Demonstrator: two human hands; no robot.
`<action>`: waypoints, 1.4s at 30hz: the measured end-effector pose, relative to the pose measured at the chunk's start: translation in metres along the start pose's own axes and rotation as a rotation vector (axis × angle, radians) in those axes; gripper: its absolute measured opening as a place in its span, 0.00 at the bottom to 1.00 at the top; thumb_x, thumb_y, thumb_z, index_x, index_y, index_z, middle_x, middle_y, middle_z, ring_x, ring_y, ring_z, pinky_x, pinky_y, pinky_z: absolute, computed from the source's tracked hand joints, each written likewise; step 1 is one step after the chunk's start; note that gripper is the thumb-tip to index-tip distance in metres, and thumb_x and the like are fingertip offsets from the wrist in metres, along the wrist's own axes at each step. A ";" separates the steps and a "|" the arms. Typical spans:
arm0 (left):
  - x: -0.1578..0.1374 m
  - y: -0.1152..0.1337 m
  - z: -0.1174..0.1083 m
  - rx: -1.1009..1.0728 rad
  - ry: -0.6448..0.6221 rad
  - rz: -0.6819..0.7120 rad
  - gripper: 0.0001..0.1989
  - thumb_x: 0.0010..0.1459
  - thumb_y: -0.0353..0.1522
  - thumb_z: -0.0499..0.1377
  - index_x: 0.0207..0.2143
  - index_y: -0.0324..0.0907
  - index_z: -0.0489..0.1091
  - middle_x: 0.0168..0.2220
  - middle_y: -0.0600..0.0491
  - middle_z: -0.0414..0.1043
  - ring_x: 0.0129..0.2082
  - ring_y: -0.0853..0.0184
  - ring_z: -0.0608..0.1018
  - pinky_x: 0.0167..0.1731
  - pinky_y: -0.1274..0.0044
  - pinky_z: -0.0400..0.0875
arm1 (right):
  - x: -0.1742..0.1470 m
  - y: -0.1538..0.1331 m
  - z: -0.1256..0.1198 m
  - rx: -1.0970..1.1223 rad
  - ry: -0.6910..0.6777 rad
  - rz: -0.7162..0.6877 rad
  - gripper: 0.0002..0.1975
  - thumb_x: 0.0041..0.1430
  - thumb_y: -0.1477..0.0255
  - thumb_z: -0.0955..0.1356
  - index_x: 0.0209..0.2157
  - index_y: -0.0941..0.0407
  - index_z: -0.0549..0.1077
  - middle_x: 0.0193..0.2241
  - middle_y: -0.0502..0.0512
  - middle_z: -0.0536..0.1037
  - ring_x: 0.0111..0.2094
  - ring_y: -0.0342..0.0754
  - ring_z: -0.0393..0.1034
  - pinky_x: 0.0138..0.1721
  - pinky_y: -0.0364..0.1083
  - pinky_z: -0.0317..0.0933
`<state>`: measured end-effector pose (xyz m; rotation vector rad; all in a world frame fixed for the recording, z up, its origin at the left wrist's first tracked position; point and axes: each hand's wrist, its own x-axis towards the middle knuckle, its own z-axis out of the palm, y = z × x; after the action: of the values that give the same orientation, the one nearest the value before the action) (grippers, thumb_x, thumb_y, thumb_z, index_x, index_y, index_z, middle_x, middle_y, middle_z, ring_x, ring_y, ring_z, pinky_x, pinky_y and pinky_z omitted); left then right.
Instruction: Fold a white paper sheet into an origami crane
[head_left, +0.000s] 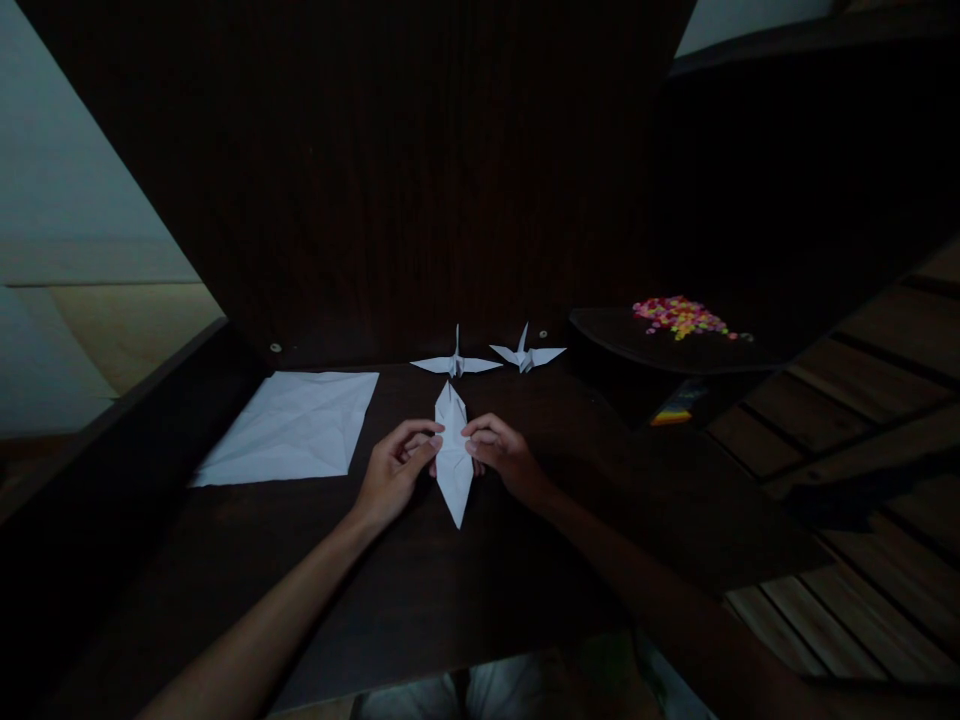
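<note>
A white sheet of paper folded into a long diamond (454, 455) points toward me, over the middle of the dark desk. My left hand (401, 455) pinches its left edge between thumb and fingers. On the opposite edge, my right hand (506, 455) grips it the same way. Some fingertips of both hands are hidden beneath the paper. Just beyond its far tip stands a white paper crane (456, 364) with wings spread. A second paper crane (526, 358) is to the right of the first.
A creased white paper sheet (292, 428) lies flat at the left. On a raised corner shelf (622, 337) at the right sits a pile of small colourful pieces (682, 316). A dark upright panel (420, 200) closes off the back, and a low side wall (135, 440) borders the left.
</note>
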<state>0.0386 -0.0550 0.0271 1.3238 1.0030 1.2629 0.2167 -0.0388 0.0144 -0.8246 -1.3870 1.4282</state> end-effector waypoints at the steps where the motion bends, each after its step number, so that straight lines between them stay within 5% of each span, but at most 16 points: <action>1: 0.000 0.001 0.000 0.022 -0.004 -0.002 0.13 0.53 0.37 0.63 0.38 0.38 0.73 0.23 0.56 0.71 0.22 0.72 0.71 0.26 0.80 0.66 | -0.001 -0.001 -0.001 -0.015 0.009 -0.004 0.12 0.50 0.65 0.71 0.34 0.55 0.68 0.23 0.46 0.70 0.22 0.40 0.64 0.25 0.41 0.58; 6: -0.003 0.004 0.001 0.015 -0.019 -0.044 0.19 0.47 0.37 0.67 0.41 0.37 0.74 0.28 0.53 0.75 0.27 0.70 0.75 0.30 0.78 0.69 | -0.003 -0.006 -0.003 -0.065 0.029 -0.046 0.18 0.44 0.68 0.74 0.37 0.55 0.71 0.30 0.50 0.74 0.30 0.42 0.69 0.32 0.42 0.64; 17: -0.005 0.003 0.000 -0.038 -0.049 -0.019 0.26 0.45 0.34 0.69 0.47 0.35 0.73 0.35 0.48 0.76 0.33 0.67 0.76 0.38 0.74 0.72 | -0.006 -0.010 -0.006 -0.192 0.032 -0.104 0.16 0.50 0.66 0.72 0.41 0.56 0.74 0.35 0.56 0.80 0.38 0.49 0.76 0.39 0.47 0.68; 26: -0.007 0.009 -0.001 0.361 0.026 0.203 0.14 0.53 0.35 0.64 0.43 0.43 0.77 0.33 0.52 0.75 0.32 0.66 0.76 0.36 0.75 0.71 | -0.007 -0.013 -0.002 -0.457 0.111 -0.261 0.09 0.54 0.69 0.71 0.38 0.53 0.77 0.34 0.54 0.81 0.34 0.50 0.77 0.37 0.48 0.68; 37: -0.013 0.003 0.000 0.616 0.060 0.543 0.12 0.59 0.30 0.58 0.45 0.44 0.75 0.35 0.49 0.77 0.34 0.65 0.77 0.36 0.75 0.70 | -0.010 -0.013 0.003 -0.716 0.161 -0.543 0.09 0.59 0.73 0.66 0.39 0.50 0.78 0.30 0.54 0.76 0.32 0.48 0.69 0.35 0.48 0.64; 42: -0.014 0.008 0.001 0.666 0.097 0.570 0.09 0.58 0.32 0.59 0.41 0.44 0.75 0.34 0.50 0.73 0.35 0.64 0.74 0.37 0.73 0.69 | -0.011 -0.012 0.003 -0.702 0.246 -0.550 0.06 0.57 0.71 0.68 0.35 0.50 0.78 0.33 0.55 0.72 0.34 0.48 0.68 0.36 0.48 0.64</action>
<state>0.0380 -0.0697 0.0330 2.1922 1.2204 1.4766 0.2196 -0.0507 0.0254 -0.9082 -1.7610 0.3939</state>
